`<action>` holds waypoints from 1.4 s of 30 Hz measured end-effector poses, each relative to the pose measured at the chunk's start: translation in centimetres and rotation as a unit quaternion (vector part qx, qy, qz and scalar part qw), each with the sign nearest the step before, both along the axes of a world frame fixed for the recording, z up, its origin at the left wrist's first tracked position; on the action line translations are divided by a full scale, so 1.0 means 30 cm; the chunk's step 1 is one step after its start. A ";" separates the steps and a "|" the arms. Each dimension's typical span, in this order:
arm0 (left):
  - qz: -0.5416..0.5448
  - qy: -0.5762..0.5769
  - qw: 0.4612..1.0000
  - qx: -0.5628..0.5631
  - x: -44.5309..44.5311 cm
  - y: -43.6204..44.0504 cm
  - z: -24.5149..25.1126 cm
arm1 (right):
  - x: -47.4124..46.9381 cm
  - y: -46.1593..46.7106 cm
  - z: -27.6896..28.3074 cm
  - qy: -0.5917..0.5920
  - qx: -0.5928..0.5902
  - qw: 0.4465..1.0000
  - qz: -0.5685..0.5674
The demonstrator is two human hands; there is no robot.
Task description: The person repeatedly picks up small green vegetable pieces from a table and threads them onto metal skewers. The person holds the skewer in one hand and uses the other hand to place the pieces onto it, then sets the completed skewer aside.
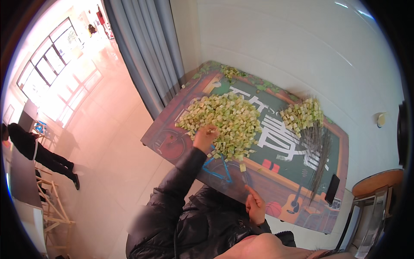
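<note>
My right hand (255, 205) pinches a thin skewer (246, 179) near the table's front edge. A pale green vegetable cube (242, 167) sits on the skewer's far end. My left hand (206, 136) is over the near left side of a large heap of similar cubes (226, 116), its fingers curled. Whether a cube is between those fingers is too blurred to tell. To the right lies a bundle of thin dark skewers (318, 152), fanned out across the table. Cubes threaded on their far ends form a cluster (302, 115).
The printed table (194, 171) also bears a black smartphone (332, 189) at the right and green scraps (231, 72) at the back corner. A grey curtain (147, 48) and a white wall (284, 48) border it. A person in dark clothes (42, 149) stands far left, near wooden stools (56, 207).
</note>
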State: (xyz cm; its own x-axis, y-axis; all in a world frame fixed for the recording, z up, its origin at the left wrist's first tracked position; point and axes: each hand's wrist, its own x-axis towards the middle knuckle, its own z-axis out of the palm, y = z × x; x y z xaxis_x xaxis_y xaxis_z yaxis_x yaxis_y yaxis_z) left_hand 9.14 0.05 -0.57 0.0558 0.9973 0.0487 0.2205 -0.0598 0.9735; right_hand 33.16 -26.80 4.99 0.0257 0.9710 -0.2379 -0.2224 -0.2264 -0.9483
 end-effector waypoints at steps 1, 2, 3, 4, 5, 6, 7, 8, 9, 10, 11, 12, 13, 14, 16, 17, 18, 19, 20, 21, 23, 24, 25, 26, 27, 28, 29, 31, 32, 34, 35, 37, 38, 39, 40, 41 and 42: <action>0.062 0.085 0.992 0.065 -0.037 0.056 0.005 | 0.003 -0.002 0.002 -0.008 0.008 1.000 -0.002; 0.117 0.168 0.973 0.110 -0.065 0.102 0.010 | 0.004 -0.005 0.003 -0.014 0.013 1.000 -0.005; 0.120 0.189 0.967 0.124 -0.077 0.139 0.016 | 0.004 -0.004 0.003 -0.016 0.012 1.000 -0.011; 0.121 0.211 0.960 0.137 -0.087 0.168 0.021 | 0.003 -0.003 0.003 -0.011 0.012 1.000 -0.013; 0.123 0.233 0.953 0.147 -0.092 0.189 0.024 | 0.002 -0.006 0.003 -0.002 0.003 1.000 -0.016; 0.098 0.248 0.950 0.160 -0.092 0.208 0.026 | 0.001 -0.010 0.003 0.012 -0.010 1.000 -0.020; 0.092 0.278 0.942 0.162 -0.084 0.224 0.027 | -0.001 -0.010 0.002 0.007 -0.002 1.000 -0.015; 0.087 0.296 0.936 0.172 -0.071 0.239 0.027 | -0.002 -0.010 0.000 0.006 0.003 1.000 -0.010; 0.081 0.314 0.929 0.181 -0.062 0.248 0.025 | -0.003 -0.011 -0.001 0.009 0.004 1.000 -0.007; 0.077 0.320 0.927 0.180 -0.058 0.252 0.023 | -0.002 -0.013 -0.001 0.005 0.009 1.000 -0.005; 0.073 0.327 0.925 0.181 -0.051 0.257 0.022 | -0.001 -0.014 -0.001 0.005 0.009 1.000 -0.003; 0.067 0.330 0.926 0.170 -0.045 0.260 0.021 | 0.001 -0.015 -0.002 0.008 0.006 1.000 -0.004; 0.075 0.319 0.929 0.171 -0.041 0.259 0.019 | 0.003 -0.016 -0.002 0.005 0.005 1.000 -0.007; 0.082 0.306 0.935 0.161 -0.039 0.252 0.018 | 0.005 -0.017 -0.002 0.006 0.001 1.000 -0.011; 0.086 0.245 0.956 0.138 -0.037 0.229 0.018 | 0.008 -0.019 -0.002 0.011 -0.006 1.000 -0.014; 0.084 0.197 0.969 0.126 -0.037 0.213 0.020 | 0.010 -0.019 -0.002 0.015 -0.007 1.000 -0.013; 0.082 0.150 0.979 0.112 -0.040 0.194 0.024 | 0.010 -0.018 -0.003 0.021 -0.017 1.000 -0.015; 0.058 0.062 0.994 0.064 -0.043 0.172 0.028 | 0.008 -0.017 -0.003 0.018 -0.015 1.000 -0.009; 0.033 -0.026 0.999 0.016 -0.047 0.148 0.036 | 0.007 -0.016 -0.003 0.018 -0.021 1.000 -0.007; 0.010 -0.122 0.991 -0.051 -0.050 0.121 0.046 | 0.005 -0.015 -0.003 0.021 -0.033 0.999 -0.006; -0.028 -0.287 0.950 -0.116 -0.058 0.050 0.069 | 0.002 -0.011 -0.003 0.003 -0.019 1.000 0.011; -0.042 -0.366 0.918 -0.146 -0.052 0.014 0.081 | 0.001 -0.009 -0.003 0.001 -0.017 1.000 0.018; -0.055 -0.442 0.878 -0.175 -0.047 -0.018 0.094 | -0.001 -0.007 -0.003 -0.002 -0.013 1.000 0.025; -0.069 -0.472 0.859 -0.185 -0.045 -0.042 0.108 | -0.004 -0.005 -0.004 0.000 -0.012 0.999 0.032; -0.060 -0.475 0.854 -0.204 -0.044 -0.061 0.122 | -0.005 -0.004 -0.004 0.005 -0.016 0.999 0.036; -0.075 -0.495 0.841 -0.205 -0.044 -0.079 0.132 | -0.005 -0.005 -0.004 -0.002 -0.012 0.999 0.045; -0.090 -0.515 0.828 -0.205 -0.043 -0.093 0.141 | -0.004 -0.005 -0.004 -0.006 -0.013 0.999 0.052; -0.106 -0.547 0.803 -0.211 -0.042 -0.115 0.156 | -0.004 -0.004 -0.002 -0.014 -0.010 0.998 0.064; -0.122 -0.569 0.786 -0.207 -0.041 -0.123 0.161 | -0.004 -0.003 -0.001 -0.018 -0.006 0.997 0.069; -0.109 -0.575 0.780 -0.222 -0.037 -0.132 0.169 | -0.006 -0.002 0.003 -0.026 -0.003 0.997 0.074; -0.114 -0.587 0.770 -0.222 -0.036 -0.135 0.172 | -0.009 -0.003 0.005 -0.028 -0.003 0.997 0.075; -0.092 -0.600 0.758 -0.239 -0.036 -0.142 0.175 | -0.010 -0.003 0.009 -0.032 -0.004 0.996 0.077; -0.096 -0.619 0.742 -0.238 -0.037 -0.143 0.175 | -0.010 -0.003 0.010 -0.032 -0.005 0.996 0.080; -0.092 -0.607 0.752 -0.240 -0.038 -0.145 0.175 | -0.010 -0.002 0.011 -0.030 -0.012 0.996 0.080; -0.099 -0.605 0.755 -0.235 -0.040 -0.147 0.174 | -0.012 -0.002 0.011 -0.034 -0.007 0.996 0.081; -0.111 -0.611 0.750 -0.227 -0.042 -0.149 0.173 | -0.013 -0.002 0.010 -0.035 -0.009 0.996 0.081; -0.112 -0.605 0.756 -0.225 -0.044 -0.150 0.172 | -0.014 -0.003 0.010 -0.032 -0.016 0.996 0.080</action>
